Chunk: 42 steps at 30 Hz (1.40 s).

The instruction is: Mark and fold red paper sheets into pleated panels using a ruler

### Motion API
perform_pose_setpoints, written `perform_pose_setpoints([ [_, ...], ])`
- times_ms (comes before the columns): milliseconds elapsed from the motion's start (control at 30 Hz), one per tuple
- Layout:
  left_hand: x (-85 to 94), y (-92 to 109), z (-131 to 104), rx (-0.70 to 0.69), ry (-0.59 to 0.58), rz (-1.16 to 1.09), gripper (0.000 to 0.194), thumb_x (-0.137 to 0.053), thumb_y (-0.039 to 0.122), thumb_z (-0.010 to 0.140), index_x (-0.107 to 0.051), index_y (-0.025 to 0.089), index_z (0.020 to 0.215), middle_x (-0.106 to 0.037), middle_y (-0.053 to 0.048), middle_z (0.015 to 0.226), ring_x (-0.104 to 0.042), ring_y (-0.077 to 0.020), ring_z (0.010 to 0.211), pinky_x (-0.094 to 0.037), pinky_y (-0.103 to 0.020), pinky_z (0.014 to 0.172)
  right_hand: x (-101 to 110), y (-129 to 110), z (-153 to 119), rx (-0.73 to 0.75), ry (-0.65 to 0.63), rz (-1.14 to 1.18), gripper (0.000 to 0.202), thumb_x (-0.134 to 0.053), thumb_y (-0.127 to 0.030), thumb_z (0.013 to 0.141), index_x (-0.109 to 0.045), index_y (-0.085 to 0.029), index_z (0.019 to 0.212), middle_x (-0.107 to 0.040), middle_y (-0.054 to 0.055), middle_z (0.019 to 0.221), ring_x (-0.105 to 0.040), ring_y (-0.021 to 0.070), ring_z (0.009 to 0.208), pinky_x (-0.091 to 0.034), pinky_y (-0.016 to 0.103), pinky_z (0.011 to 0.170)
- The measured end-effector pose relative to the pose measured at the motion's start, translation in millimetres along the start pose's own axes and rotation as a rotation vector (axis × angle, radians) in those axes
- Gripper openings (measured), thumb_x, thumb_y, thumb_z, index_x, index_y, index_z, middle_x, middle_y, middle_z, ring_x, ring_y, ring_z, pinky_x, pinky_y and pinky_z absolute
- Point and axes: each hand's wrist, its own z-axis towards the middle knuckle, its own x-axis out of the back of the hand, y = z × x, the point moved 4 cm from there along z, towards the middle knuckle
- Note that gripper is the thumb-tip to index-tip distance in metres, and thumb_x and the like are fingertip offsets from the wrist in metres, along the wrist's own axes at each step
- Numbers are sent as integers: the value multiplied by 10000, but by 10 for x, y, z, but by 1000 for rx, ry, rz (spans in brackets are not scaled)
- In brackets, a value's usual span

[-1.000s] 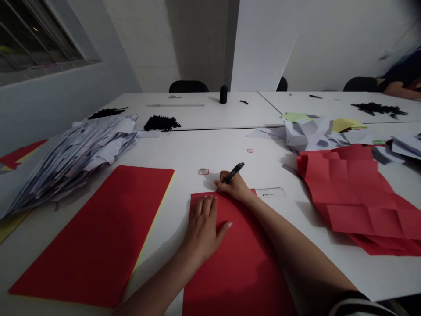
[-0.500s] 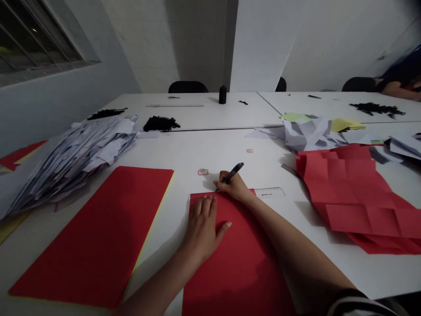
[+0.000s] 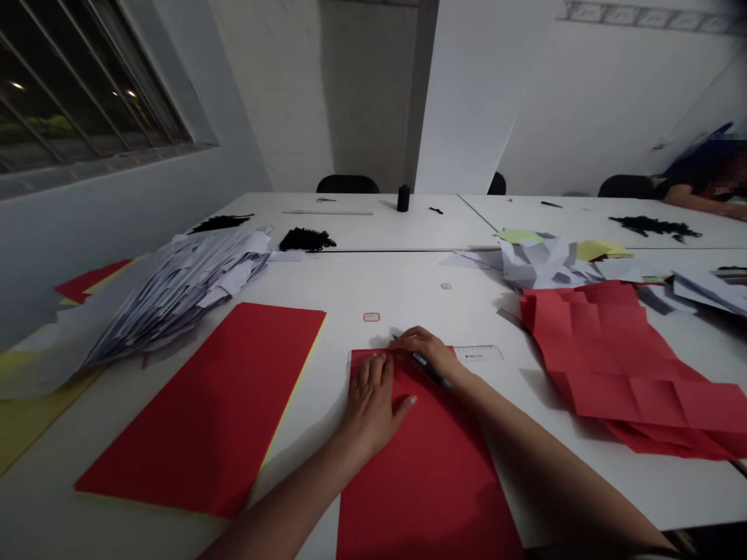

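Observation:
A sheet of red paper point(image 3: 429, 474) lies in front of me, with a clear ruler point(image 3: 478, 353) along its far edge. My left hand point(image 3: 373, 397) is open, its fingers flat on the paper near that edge. At the same edge, my right hand point(image 3: 429, 350) holds a dark pen point(image 3: 430, 369) low under the palm. The pen's tip points away to the left past the fingers and its barrel slants back toward my wrist. The right fingertips rest by the ruler, close to the left hand. Part of the ruler is hidden under both hands.
Red sheets with a yellow edge point(image 3: 210, 412) lie left, before a heap of white papers point(image 3: 192, 292). Creased red paper point(image 3: 618, 358) and white scraps point(image 3: 542, 260) are right. A black thread spool point(image 3: 403, 198) and black cord bundle point(image 3: 306, 239) stand farther back. A person point(image 3: 700, 175) sits far right.
The pen has swung from upright-slanting, writing-style grip to lying low under my right hand. My left hand stays flat on the paper. The view has tipped up slightly.

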Motion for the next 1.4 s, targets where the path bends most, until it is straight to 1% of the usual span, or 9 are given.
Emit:
perform_pose_setpoints([
  [100,-21,-12,0,-4,25,17,651,-494,474,857,-332,101,1365,-385,-183,1372,-289,-350,1299,-302,-534,1029,11,48,-169,-6,-45,-45,360,-454,-108,883,-637,-304,1125,-582,59,1091,-590,168,999,-457,350,913],
  [267,-1,0,4,5,20,71,604,-483,452,871,-361,110,1354,-381,-164,1384,-300,-351,1285,-300,-530,1026,255,165,-382,-75,-34,-81,314,-463,-165,889,-649,-279,1115,-580,59,1066,-591,177,986,-462,330,910],
  [500,59,34,18,-44,13,123,421,-455,422,893,-488,233,1267,-461,-95,1312,-427,-303,1153,-362,-510,952,622,313,-603,-74,2,-90,300,-489,-168,864,-649,-252,1104,-593,72,1051,-600,183,943,-477,335,865],
  [633,71,16,46,-62,14,133,381,-454,381,896,-500,286,1262,-493,-73,1274,-439,-291,1133,-368,-505,935,746,380,-640,-121,-36,-77,400,-434,-93,853,-602,-283,1162,-593,58,1088,-583,182,993,-447,359,913],
  [767,114,7,81,-66,-20,138,369,-454,388,891,-534,286,1237,-513,-80,1245,-461,-299,1106,-374,-518,913,831,383,-650,-141,0,0,417,-407,-100,854,-557,-298,1189,-580,32,1168,-539,191,1087,-415,369,958],
  [933,220,-24,103,-61,-48,128,355,-477,419,871,-578,286,1185,-539,-79,1194,-482,-306,1076,-415,-506,857,867,351,-653,-202,21,-14,386,-470,-111,818,-582,-288,1142,-600,34,1048,-562,200,984,-438,360,891],
  [1067,289,-26,152,-47,-111,126,340,-496,430,856,-609,258,1126,-542,-82,1166,-501,-300,1043,-447,-500,834,858,312,-639,-172,21,-48,355,-487,-126,823,-585,-273,1132,-597,31,1006,-556,192,956,-440,341,863],
  [1200,271,163,277,-61,-67,68,301,-487,377,875,-618,165,1042,-534,-111,1133,-501,-286,1054,-453,-462,881,823,285,-627,-89,20,-86,362,-510,-118,823,-566,-248,1156,-604,33,991,-547,186,945,-439,335,854],
  [1400,-2,495,318,-164,4,-17,385,-488,325,892,-481,187,1252,-449,-115,1314,-410,-286,1212,-392,-484,990,833,286,-654,-83,38,-58,366,-535,-119,819,-562,-255,1158,-608,31,1000,-557,182,955,-447,343,862],
])
